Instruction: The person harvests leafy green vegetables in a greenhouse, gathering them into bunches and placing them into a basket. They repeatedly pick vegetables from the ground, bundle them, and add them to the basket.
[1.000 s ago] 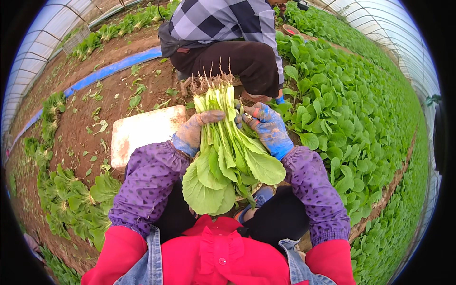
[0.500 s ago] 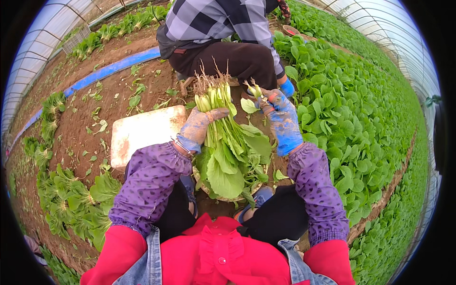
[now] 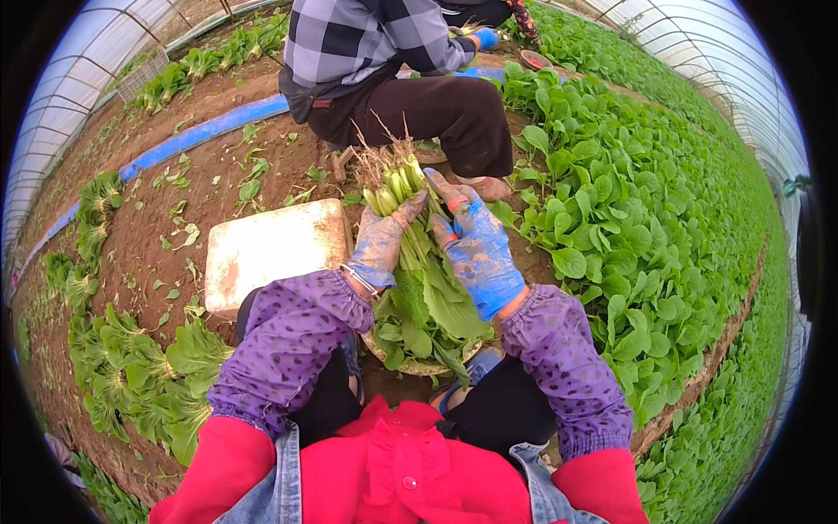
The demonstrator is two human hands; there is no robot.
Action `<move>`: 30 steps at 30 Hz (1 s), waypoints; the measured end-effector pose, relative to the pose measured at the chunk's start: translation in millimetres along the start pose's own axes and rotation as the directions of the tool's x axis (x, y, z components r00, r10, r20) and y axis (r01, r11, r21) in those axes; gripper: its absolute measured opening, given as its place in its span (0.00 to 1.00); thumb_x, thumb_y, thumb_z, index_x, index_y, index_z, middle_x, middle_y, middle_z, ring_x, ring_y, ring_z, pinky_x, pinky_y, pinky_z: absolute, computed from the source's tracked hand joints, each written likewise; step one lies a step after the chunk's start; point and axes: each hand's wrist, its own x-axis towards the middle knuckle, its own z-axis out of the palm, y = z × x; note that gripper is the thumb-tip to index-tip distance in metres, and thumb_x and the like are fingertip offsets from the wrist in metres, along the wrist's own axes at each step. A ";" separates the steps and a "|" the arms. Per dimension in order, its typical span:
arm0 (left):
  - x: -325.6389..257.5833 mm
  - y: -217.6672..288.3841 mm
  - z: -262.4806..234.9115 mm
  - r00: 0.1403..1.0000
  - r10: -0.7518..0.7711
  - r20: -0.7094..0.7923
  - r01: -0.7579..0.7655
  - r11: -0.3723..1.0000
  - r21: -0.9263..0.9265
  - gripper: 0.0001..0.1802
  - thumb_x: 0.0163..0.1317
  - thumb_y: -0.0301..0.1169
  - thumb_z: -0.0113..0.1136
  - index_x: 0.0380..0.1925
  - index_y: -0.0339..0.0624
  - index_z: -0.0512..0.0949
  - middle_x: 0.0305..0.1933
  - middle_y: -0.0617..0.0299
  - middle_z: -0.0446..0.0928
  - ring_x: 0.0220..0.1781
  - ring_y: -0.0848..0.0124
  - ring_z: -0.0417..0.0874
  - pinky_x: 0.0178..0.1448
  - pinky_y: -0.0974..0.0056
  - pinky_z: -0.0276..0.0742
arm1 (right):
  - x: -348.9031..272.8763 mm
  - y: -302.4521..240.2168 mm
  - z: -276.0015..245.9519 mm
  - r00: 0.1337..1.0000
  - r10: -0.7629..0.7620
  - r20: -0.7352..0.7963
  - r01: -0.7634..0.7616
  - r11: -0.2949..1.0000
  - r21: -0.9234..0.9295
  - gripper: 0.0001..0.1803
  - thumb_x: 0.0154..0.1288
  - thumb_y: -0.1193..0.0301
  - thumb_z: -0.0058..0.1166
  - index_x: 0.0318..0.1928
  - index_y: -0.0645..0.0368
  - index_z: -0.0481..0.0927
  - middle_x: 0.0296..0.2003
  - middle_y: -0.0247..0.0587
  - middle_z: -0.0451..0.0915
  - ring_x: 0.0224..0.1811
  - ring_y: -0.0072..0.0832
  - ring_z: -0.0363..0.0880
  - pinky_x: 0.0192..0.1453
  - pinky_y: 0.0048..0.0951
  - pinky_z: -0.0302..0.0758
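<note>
My left hand point(image 3: 381, 250), in a dirty blue-and-grey glove, is closed round a bunch of leafy greens point(image 3: 425, 293) just below its roots. The thin brown roots point away from me, and the broad leaves hang toward my body. Against the bunch's right side lies my right hand point(image 3: 478, 255), gloved in muddy blue, its fingers curled onto the pale stems. Beneath the leaves, a round shallow basket point(image 3: 421, 370) with loose greens in it sits between my feet; much of it is hidden.
A dirty white block point(image 3: 275, 253) lies left of my hands. Several bundles of greens point(image 3: 144, 375) rest on the soil farther left. A co-worker in a checked top point(image 3: 358, 52) sits ahead. Dense growing greens point(image 3: 637, 218) fill the right side, and a blue strip point(image 3: 205, 131) crosses the soil.
My right hand has come left, bringing its few small plants to the bunch; they no longer show apart from it. The co-worker's near arm has swung up and away from the ground.
</note>
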 end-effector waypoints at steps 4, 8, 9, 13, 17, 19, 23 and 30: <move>-9.7 1.5 9.4 0.999 -0.042 0.027 0.041 0.998 0.044 0.18 0.56 0.29 0.63 0.46 0.40 0.73 0.42 0.67 0.76 0.43 0.77 0.77 0.47 0.71 0.74 | 4.2 15.5 0.7 0.998 -0.040 -0.050 0.050 0.977 0.206 0.22 0.58 0.84 0.46 0.54 0.55 0.73 0.39 0.35 0.69 0.33 0.23 0.69 0.38 0.19 0.69; -12.7 -6.2 10.9 0.989 -0.098 0.115 0.110 0.988 -0.111 0.21 0.56 0.34 0.64 0.48 0.42 0.72 0.42 0.67 0.76 0.42 0.76 0.76 0.46 0.69 0.75 | 1.8 0.2 -3.5 0.991 -0.119 -0.067 0.125 0.987 0.103 0.19 0.63 0.81 0.44 0.53 0.52 0.75 0.36 0.28 0.67 0.32 0.16 0.66 0.35 0.17 0.67; -12.6 -6.5 10.3 0.985 -0.112 0.128 0.128 0.984 -0.121 0.21 0.56 0.34 0.64 0.48 0.42 0.72 0.42 0.67 0.76 0.42 0.76 0.76 0.45 0.69 0.75 | 0.2 -3.7 -4.3 0.995 -0.090 -0.042 0.095 0.987 0.128 0.20 0.62 0.81 0.45 0.54 0.52 0.75 0.36 0.28 0.68 0.32 0.17 0.67 0.35 0.19 0.68; -8.5 -3.8 -4.1 0.981 -0.143 0.129 0.164 0.972 -0.170 0.17 0.56 0.33 0.63 0.45 0.40 0.75 0.40 0.65 0.77 0.41 0.73 0.78 0.45 0.67 0.76 | 0.0 -2.2 -8.8 0.989 -0.061 0.138 0.034 0.981 0.191 0.22 0.62 0.79 0.48 0.58 0.55 0.71 0.45 0.31 0.72 0.42 0.21 0.71 0.47 0.23 0.70; -12.6 12.3 12.0 0.994 -0.110 -0.001 0.107 0.965 -0.241 0.16 0.57 0.28 0.59 0.45 0.35 0.74 0.42 0.57 0.78 0.42 0.67 0.80 0.47 0.65 0.77 | 7.5 -1.7 -55.4 0.922 0.021 0.386 -0.268 0.753 0.601 0.21 0.67 0.74 0.46 0.61 0.59 0.66 0.55 0.38 0.72 0.57 0.20 0.67 0.61 0.23 0.64; -8.0 33.0 7.4 1.000 0.009 0.000 -0.009 0.960 -0.281 0.18 0.56 0.31 0.60 0.46 0.36 0.73 0.41 0.52 0.78 0.42 0.64 0.80 0.50 0.61 0.77 | 16.0 13.6 -78.1 0.938 0.057 0.341 -0.254 0.783 0.568 0.19 0.68 0.72 0.46 0.58 0.61 0.70 0.50 0.38 0.76 0.52 0.21 0.72 0.58 0.25 0.67; -1.4 77.2 -19.5 0.983 0.153 -0.101 -0.173 0.957 -0.235 0.20 0.55 0.33 0.59 0.47 0.37 0.72 0.43 0.52 0.77 0.45 0.61 0.78 0.55 0.58 0.73 | 10.1 127.9 -105.4 0.784 0.425 0.453 -0.581 0.760 0.291 0.18 0.69 0.65 0.44 0.51 0.64 0.74 0.43 0.38 0.80 0.45 0.25 0.77 0.52 0.28 0.72; 1.3 92.4 -57.0 0.904 0.319 -0.283 -0.266 0.940 0.212 0.28 0.58 0.34 0.53 0.57 0.32 0.64 0.54 0.47 0.71 0.53 0.58 0.75 0.61 0.53 0.68 | -71.3 313.5 -44.7 0.394 0.781 0.484 -0.146 0.573 -0.806 0.19 0.60 0.57 0.50 0.43 0.60 0.76 0.42 0.45 0.78 0.48 0.47 0.74 0.50 0.38 0.71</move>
